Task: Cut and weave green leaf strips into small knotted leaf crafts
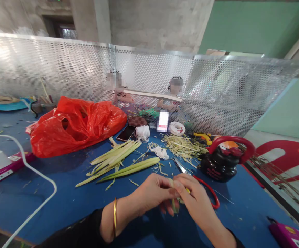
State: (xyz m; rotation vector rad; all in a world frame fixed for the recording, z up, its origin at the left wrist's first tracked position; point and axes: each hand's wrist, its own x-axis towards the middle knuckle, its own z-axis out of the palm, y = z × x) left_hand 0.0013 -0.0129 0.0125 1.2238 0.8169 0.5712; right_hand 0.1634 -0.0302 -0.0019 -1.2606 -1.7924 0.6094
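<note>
Above the blue table point(128, 220), my left hand point(154, 193) is closed with its thumb and fingers pinching a thin, pale green leaf strip point(175, 206). My right hand point(197, 196) meets it from the other side, fingers also closed on the strip. A bit of yellow shows by the right fingers; what it is I cannot make out. Just beyond the hands lie scissors point(212, 194) with red handles. Long pale green leaf pieces point(115, 156) are stacked to the left, with several greener ones point(134, 168) in front.
A red plastic bag point(77, 125) bulges at the back left. White thread point(142, 132), a phone point(126, 133), a tape roll point(177, 128) and leaf scraps point(184, 146) line the back. A black jug point(219, 165) stands right. Power strips point(7, 167) flank the table; a perforated metal screen point(149, 65) closes the back.
</note>
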